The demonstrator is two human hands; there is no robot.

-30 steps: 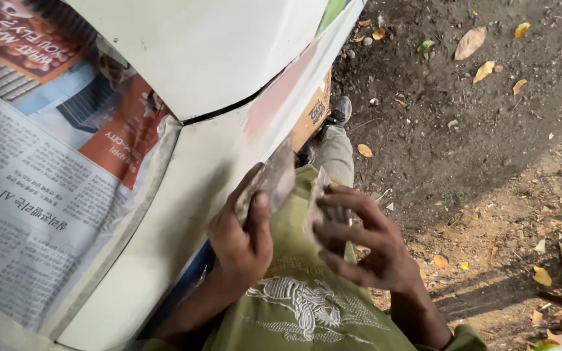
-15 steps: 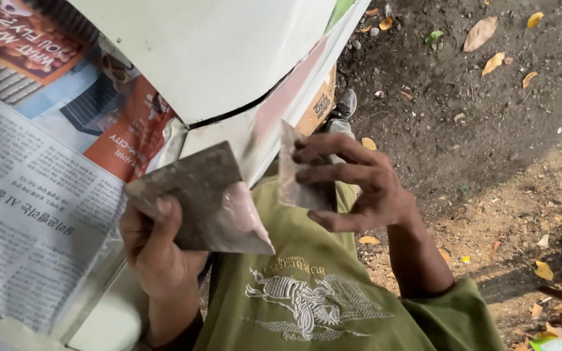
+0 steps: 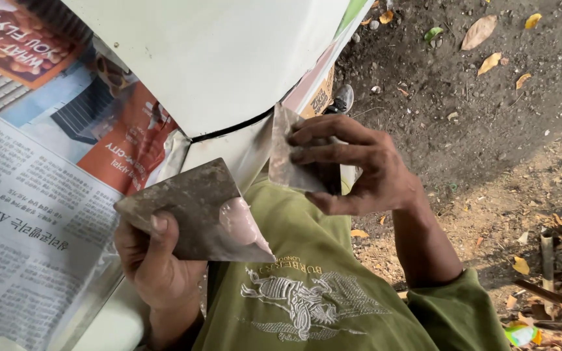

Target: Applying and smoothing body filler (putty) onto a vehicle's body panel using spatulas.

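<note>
White panel [image 3: 209, 58]: large curved white body, top centre, a dark seam along its lower edge; it runs down past my left side.

Newspaper [image 3: 27, 214]: sheets taped over the surface at left, grey print below, an orange and blue advertisement above.

Ground [image 3: 489, 117]: dark bare soil at right, scattered with dry yellow leaves [image 3: 479, 31] and, at the lower right edge, some sticks.

My shirt [image 3: 307, 292]: olive green, a pale printed emblem on the chest, sleeve reaching my right forearm.

Flat plate [image 3: 190, 211]: grey, smeared metal sheet, roughly square, held corner-out in front of the panel. A dab of pinkish putty [image 3: 239, 224] sits on its right side.

My left hand [image 3: 154, 266]: closed on the plate from below, thumb pressed on its face.

My right hand [image 3: 359, 166]: fingers curled round a smaller scraper blade [image 3: 287, 156], pinching it edge-up just beside the panel's seam, above and right of the plate, not touching it.
</note>
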